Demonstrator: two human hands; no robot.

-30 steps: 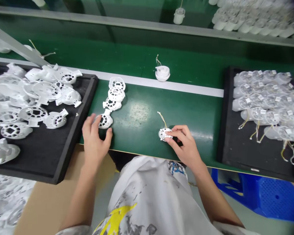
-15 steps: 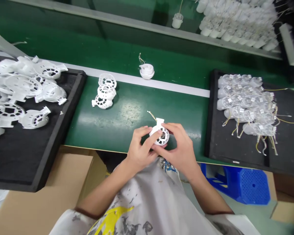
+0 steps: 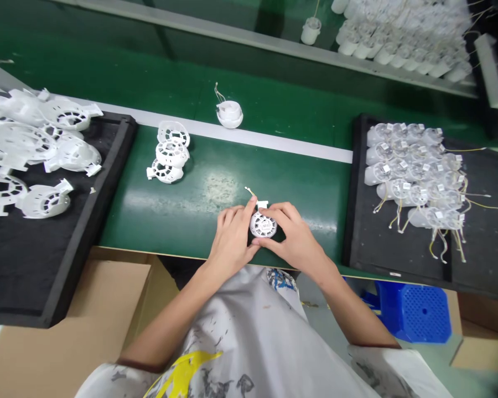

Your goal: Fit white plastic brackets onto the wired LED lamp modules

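On the green laminate table (image 3: pixel 178 221): one round white slotted plastic housing (image 3: pixel 263 225), thin yellow-white wire (image 3: pixel 250 191) rising from it, clamped between my left hand (image 3: pixel 232 237) and my right hand (image 3: pixel 294 236), both pressed against its rim.

The housing (image 3: pixel 263 225) is moulded white plastic with a matt finish. The workbench mat (image 3: pixel 182 221) is smooth, glossy green with a dull, scuffed patch, while the tray (image 3: pixel 108 188) looks like matt black foam, the domed covers (image 3: pixel 392 177) translucent plastic, and the box (image 3: pixel 108 293) plain brown cardboard.
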